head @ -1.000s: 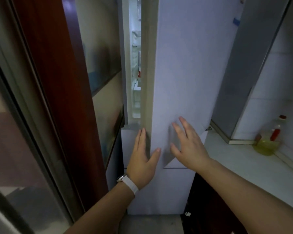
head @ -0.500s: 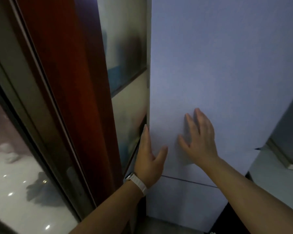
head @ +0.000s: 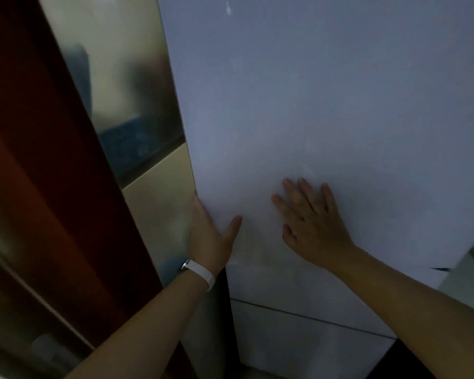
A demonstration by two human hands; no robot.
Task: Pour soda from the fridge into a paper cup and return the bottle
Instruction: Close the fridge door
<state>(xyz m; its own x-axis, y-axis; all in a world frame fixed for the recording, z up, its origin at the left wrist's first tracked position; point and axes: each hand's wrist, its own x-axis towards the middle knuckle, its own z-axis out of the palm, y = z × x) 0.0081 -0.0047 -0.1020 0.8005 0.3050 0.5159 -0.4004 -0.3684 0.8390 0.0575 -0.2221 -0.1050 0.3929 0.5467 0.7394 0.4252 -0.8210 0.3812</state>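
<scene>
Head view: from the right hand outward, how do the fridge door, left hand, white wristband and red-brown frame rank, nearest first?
1. fridge door, pressed by the right hand.
2. left hand, at the door's left edge.
3. white wristband, lower left.
4. red-brown frame, far left.

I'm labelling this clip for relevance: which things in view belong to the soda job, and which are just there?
Job: pale lavender flat fridge door; left hand at its left edge; right hand flat on it.
Just there: dark red wooden frame; glossy beige panel; white wristband.
</scene>
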